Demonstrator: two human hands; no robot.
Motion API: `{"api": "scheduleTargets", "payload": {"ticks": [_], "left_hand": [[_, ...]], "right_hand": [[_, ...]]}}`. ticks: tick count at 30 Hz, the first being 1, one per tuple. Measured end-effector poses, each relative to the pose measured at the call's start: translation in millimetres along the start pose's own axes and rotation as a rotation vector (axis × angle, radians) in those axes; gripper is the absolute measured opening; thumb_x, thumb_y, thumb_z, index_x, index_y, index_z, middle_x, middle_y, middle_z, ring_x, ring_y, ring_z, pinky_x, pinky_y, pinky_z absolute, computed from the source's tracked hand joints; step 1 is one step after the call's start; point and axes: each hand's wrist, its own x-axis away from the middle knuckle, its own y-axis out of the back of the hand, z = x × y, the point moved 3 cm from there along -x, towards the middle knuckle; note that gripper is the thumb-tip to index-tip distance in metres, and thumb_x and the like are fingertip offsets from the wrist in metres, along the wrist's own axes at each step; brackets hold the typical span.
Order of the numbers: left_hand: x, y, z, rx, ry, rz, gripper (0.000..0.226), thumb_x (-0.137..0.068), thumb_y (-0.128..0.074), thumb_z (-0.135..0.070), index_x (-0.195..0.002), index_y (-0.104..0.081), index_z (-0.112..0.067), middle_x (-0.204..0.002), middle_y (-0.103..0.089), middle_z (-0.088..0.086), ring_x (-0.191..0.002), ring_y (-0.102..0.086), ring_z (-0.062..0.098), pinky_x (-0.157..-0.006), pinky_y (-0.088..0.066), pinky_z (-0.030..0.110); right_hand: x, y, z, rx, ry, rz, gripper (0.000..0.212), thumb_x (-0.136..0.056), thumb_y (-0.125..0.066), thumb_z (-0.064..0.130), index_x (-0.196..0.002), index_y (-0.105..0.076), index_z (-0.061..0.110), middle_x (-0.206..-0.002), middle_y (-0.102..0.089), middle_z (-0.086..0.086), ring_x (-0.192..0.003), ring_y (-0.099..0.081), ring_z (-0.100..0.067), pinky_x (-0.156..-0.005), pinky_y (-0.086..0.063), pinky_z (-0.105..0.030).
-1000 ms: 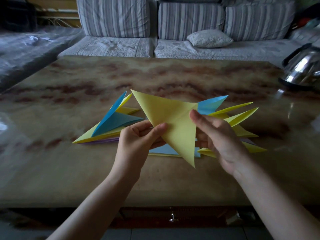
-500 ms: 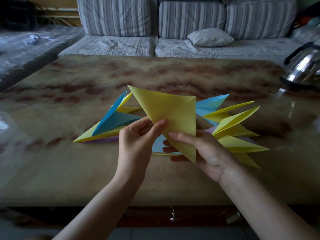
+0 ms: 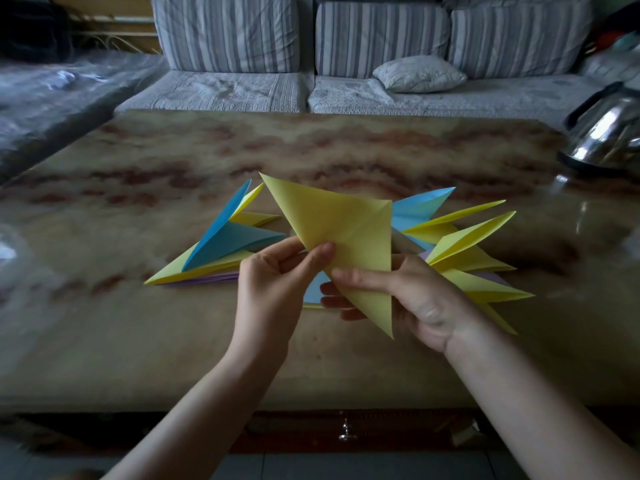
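Now, pinching with the left hand [image 3: 273, 292]: thumb and forefinger tight on the lower left edge of the yellow sheet [image 3: 349, 230]. Clamping with the right hand [image 3: 422, 299] as well, thumb laid across the front above the bottom point, fingers tucked behind the paper. Held up in the air between both hands, clear of the table [image 3: 156, 341], with one long point aimed up and left and another straight down. Already folded to a rough triangle, with creases meeting near the upper right corner.

Looks like mid-fold: probably about to collapse a flap toward the same dart shape as the finished ones. Lying just beyond the left hand, a blue folded piece [image 3: 232, 239] on yellow paper and lilac sheets [image 3: 207, 280]. Fanned out past the right hand, a cluster of yellow folded pieces [image 3: 467, 237] with a blue one among them. Farther off, at the table's right edge, a shiny kettle [image 3: 609, 133]; behind it all, a striped sofa [image 3: 225, 32] with a small pillow [image 3: 419, 74].

Next, most likely: swinging the right edge over along the crease, matching point to point, then pressing flat. Calls for a steady left pinch as anchor, a light slide of the right thumb, and care against buckling or skewing the thin paper. Probably easier with the sheet set down on the table for the final press.
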Motion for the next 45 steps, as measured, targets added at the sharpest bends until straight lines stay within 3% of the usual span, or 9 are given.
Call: {"api": "scheduleTargets", "payload": {"ticks": [6,13,17,23,29,35,41,45], "left_hand": [[1.0,-3.3,5.4,0.004,0.033,0.016,0.012,-0.078,-0.068,-0.007,-0.089,-0.073,-0.007,-0.077,-0.075,0.001,-0.069,-0.067,0.006,-0.064,-0.051,0.016],[1.1,-1.6,4.0,0.009,0.035,0.009,0.014,-0.075,-0.069,-0.008,-0.089,-0.073,-0.008,-0.082,-0.075,0.003,-0.076,-0.069,0.008,-0.069,-0.053,0.017],[1.1,0.2,3.0,0.027,0.051,0.008,0.02,-0.071,-0.07,-0.013,-0.09,-0.073,-0.009,-0.086,-0.075,0.005,-0.083,-0.07,0.012,-0.078,-0.055,0.022],[-2.8,4.9,-0.2,0.04,0.103,-0.013,0.018,-0.076,-0.068,-0.012,-0.094,-0.073,-0.008,-0.092,-0.075,0.008,-0.094,-0.069,0.022,-0.09,-0.054,0.031],[-4.6,6.6,-1.3,0.054,0.113,-0.03,0.017,-0.079,-0.067,-0.01,-0.094,-0.072,-0.008,-0.092,-0.075,0.008,-0.095,-0.069,0.023,-0.089,-0.054,0.03],[-5.6,6.2,-0.2,0.07,0.129,-0.056,0.014,-0.077,-0.069,-0.012,-0.09,-0.073,-0.011,-0.091,-0.075,0.008,-0.089,-0.07,0.02,-0.085,-0.056,0.028],[-5.1,7.5,0.1,0.071,0.103,-0.08,0.01,-0.078,-0.068,-0.01,-0.087,-0.073,-0.012,-0.089,-0.075,0.007,-0.087,-0.07,0.016,-0.083,-0.056,0.025],[-6.7,8.8,-0.1,0.079,0.103,-0.089,0.012,-0.077,-0.068,-0.011,-0.088,-0.073,-0.012,-0.089,-0.075,0.007,-0.089,-0.07,0.017,-0.083,-0.055,0.024]], "right_hand": [[-3.7,-0.6,-4.2,0.004,0.066,-0.061,0.027,-0.053,-0.077,0.019,-0.079,-0.077,0.009,-0.086,-0.074,-0.018,-0.083,-0.072,-0.034,-0.082,-0.053,-0.043],[-2.1,2.0,-0.1,0.079,0.078,-0.054,0.026,-0.073,-0.074,0.003,-0.099,-0.07,-0.001,-0.087,-0.073,-0.019,-0.081,-0.072,-0.031,-0.068,-0.056,-0.032],[0.3,4.2,2.7,0.145,0.035,-0.048,0.029,-0.072,-0.076,0.008,-0.099,-0.07,0.0,-0.087,-0.074,-0.019,-0.082,-0.072,-0.031,-0.078,-0.055,-0.039],[1.4,5.1,5.1,0.201,-0.007,-0.02,0.028,-0.072,-0.077,0.011,-0.098,-0.071,0.002,-0.088,-0.074,-0.015,-0.086,-0.072,-0.027,-0.076,-0.055,-0.035],[4.0,3.8,3.7,0.168,-0.057,-0.015,0.028,-0.072,-0.076,0.012,-0.096,-0.07,-0.002,-0.084,-0.075,-0.015,-0.081,-0.073,-0.021,-0.07,-0.054,-0.026],[4.7,4.0,2.0,0.205,-0.043,-0.023,0.039,-0.063,-0.077,0.023,-0.091,-0.071,-0.003,-0.078,-0.074,-0.015,-0.074,-0.073,-0.02,-0.072,-0.051,-0.031],[4.9,3.8,1.1,0.227,-0.01,-0.001,0.018,-0.075,-0.074,0.012,-0.087,-0.071,-0.002,-0.078,-0.074,-0.015,-0.068,-0.071,-0.016,-0.062,-0.053,-0.023],[5.1,4.6,-0.5,0.188,-0.001,0.004,0.014,-0.076,-0.073,0.008,-0.085,-0.071,-0.003,-0.078,-0.074,-0.017,-0.066,-0.072,-0.023,-0.068,-0.057,-0.028]]}}
